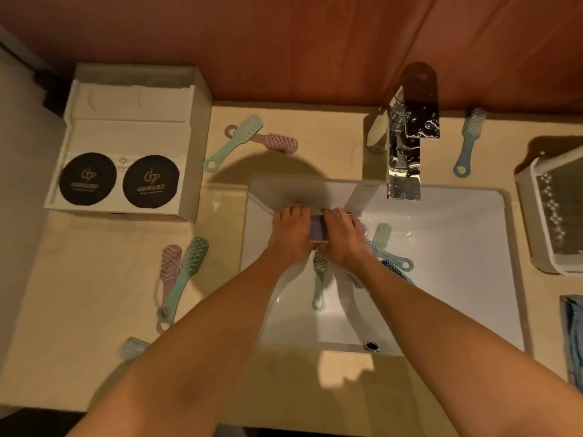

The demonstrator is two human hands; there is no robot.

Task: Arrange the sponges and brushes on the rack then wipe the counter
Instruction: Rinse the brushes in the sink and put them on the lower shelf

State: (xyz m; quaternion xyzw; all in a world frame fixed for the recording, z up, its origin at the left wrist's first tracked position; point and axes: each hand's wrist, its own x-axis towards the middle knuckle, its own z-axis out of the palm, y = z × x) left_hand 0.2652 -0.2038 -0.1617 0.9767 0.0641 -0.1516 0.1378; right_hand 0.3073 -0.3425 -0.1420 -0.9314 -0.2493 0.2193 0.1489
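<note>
Beige counter [94, 294] is lying unwiped, scrub brushes [183, 272] scattered outside both hands. Left hand [291, 234] and right hand [342, 238] are squeezing a purple sponge [317, 228] together; rack [552, 216] far right is apparently sitting unfilled.

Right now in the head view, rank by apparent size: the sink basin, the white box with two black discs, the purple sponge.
1. Sink basin
2. White box
3. Purple sponge, partly covered by both hands.
</note>
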